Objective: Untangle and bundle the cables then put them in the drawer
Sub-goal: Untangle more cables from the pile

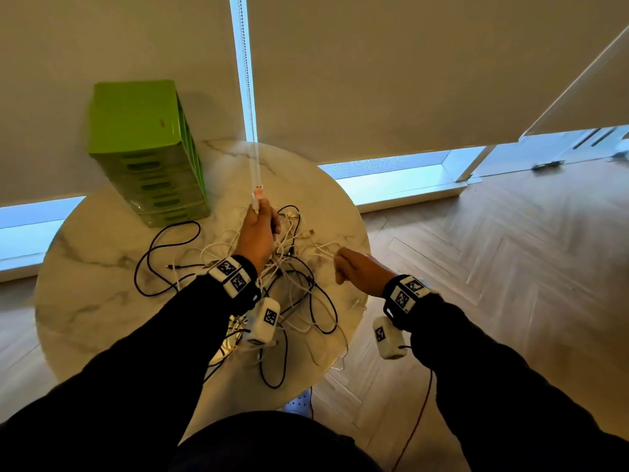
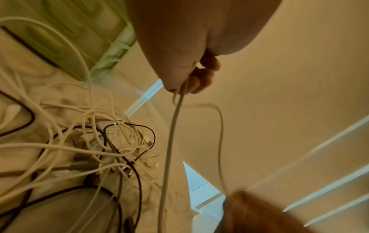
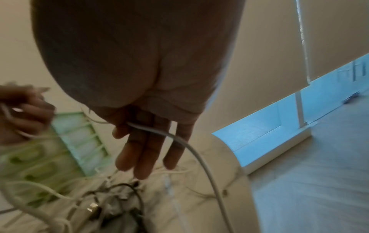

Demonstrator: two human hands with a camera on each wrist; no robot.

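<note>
A tangle of white and black cables (image 1: 289, 267) lies on the round marble table (image 1: 95, 301). My left hand (image 1: 260, 226) is raised over the pile and grips a white cable (image 2: 171, 134) whose pink-tipped plug (image 1: 258, 193) sticks up out of the fist. The cable hangs from the curled left fingers (image 2: 201, 77) and loops across to my right hand (image 1: 354, 270). The right hand pinches the same white cable (image 3: 199, 157) near the table's right edge, its other fingers (image 3: 143, 154) held fairly straight. The green drawer unit (image 1: 146, 158) stands at the back left, all drawers closed.
A blind's pull cord (image 1: 250, 97) hangs just behind the left hand. Roller blinds cover the windows behind the table. Wooden floor (image 1: 493, 267) lies to the right, past the table's edge. A long black cable (image 1: 153, 260) loops over the table's left part.
</note>
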